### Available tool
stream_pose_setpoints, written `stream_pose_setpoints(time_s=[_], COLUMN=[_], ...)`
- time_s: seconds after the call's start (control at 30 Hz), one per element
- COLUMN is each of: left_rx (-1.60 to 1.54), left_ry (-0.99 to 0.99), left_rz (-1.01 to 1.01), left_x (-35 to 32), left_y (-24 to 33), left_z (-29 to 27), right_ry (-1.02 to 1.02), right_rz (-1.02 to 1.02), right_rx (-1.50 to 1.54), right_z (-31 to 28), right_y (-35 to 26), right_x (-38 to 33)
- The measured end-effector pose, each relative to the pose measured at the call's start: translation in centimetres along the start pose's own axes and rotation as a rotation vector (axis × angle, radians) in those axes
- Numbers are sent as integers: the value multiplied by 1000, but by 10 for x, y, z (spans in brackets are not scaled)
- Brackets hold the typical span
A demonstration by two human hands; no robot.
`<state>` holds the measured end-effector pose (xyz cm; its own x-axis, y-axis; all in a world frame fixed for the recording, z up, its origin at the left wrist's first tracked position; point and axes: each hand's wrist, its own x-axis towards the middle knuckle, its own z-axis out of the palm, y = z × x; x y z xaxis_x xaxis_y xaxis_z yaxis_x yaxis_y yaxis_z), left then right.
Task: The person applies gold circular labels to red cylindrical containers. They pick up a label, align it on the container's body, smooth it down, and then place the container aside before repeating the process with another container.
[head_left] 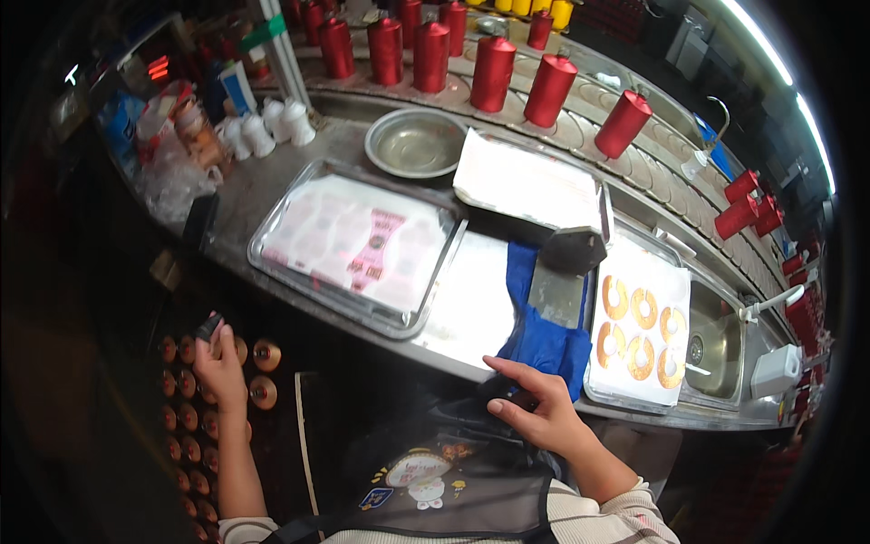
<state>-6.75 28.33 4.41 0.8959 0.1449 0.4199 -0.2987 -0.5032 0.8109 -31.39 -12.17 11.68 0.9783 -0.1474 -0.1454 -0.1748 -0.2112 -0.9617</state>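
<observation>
My left hand (pixel 220 367) is held out low at the left, beside the counter, its fingers closed on a small black thing (pixel 209 326) whose kind I cannot make out. In front of the apron, my right hand (pixel 541 405) has thumb and forefinger apart and nothing visible between them. Nearest to it lies a crumpled blue cloth (pixel 548 354) at the counter's front edge. A metal tray (pixel 412 328) holds a white sheet with one pink printed decal (pixel 376 247). To the right, another tray carries a white sheet (pixel 625 385) with several gold C-shaped decals (pixel 642 310).
Behind the trays stand a metal bowl (pixel 415 145) of liquid and a tray of white paper (pixel 530 181), with a dark block (pixel 575 250) near it. Red bottle-like cylinders (pixel 494 74) line a conveyor. A sink (pixel 716 354) is at right; round copper-coloured pieces (pixel 263 392) sit below left.
</observation>
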Motion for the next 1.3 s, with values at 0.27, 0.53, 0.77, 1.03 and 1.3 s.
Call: stream_pose_setpoints(time_s=[0.27,0.53,0.77,1.03,1.3], left_rx=[-341,115,-226,-489,-47], left_ry=[-443,-285,-292,-446,-681], left_rz=[520,569,569,568,361], left_x=[57,161,147,119,51], left_y=[214,360,333,298,221], left_z=[291,569,606,329,188], right_ry=[284,572,564,435,107], right_rz=[47,179,200,197,-101], right_rx=[314,425,510,501,-177], right_z=[-40,-80,-83,-64,7], right_y=[26,54,75,54,-38], right_x=[-7,-12,12,53,99])
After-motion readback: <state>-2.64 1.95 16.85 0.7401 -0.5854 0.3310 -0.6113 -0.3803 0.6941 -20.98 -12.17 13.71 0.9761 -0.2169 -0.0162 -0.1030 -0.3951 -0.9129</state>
